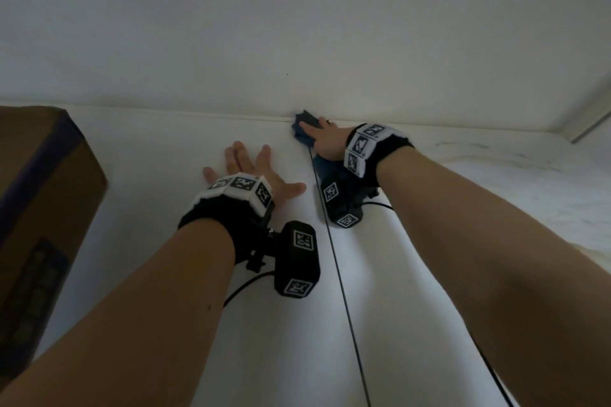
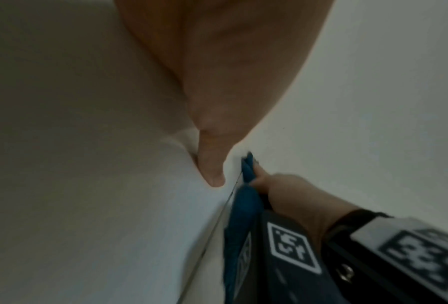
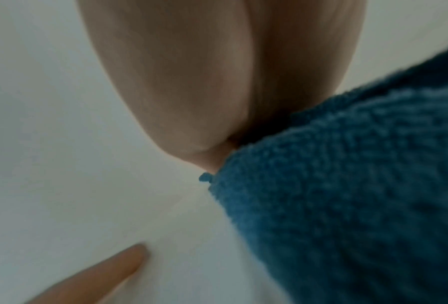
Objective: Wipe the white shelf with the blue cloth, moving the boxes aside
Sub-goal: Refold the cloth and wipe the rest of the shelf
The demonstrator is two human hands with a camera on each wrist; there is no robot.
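The white shelf (image 1: pixel 158 155) runs to the wall at the back. My left hand (image 1: pixel 246 167) lies flat on it, fingers spread and straight, holding nothing. To its right, my right hand (image 1: pixel 325 139) presses the blue cloth (image 1: pixel 301 125) flat against the shelf's back edge where it meets the wall. The left wrist view shows that cloth (image 2: pixel 243 207) bunched under the right hand (image 2: pixel 295 197), with my left thumb (image 2: pixel 212 166) close beside it. In the right wrist view the cloth (image 3: pixel 347 195) fills the right side under my palm (image 3: pixel 191 82). A brown cardboard box (image 1: pixel 39 195) stands at the left.
A thin dark seam (image 1: pixel 340 274) runs front to back across the shelf between my hands. The white wall (image 1: pixel 297 26) closes the back. A side panel with a trim strip (image 1: pixel 588 122) stands at the far right. The shelf surface at the right looks streaked.
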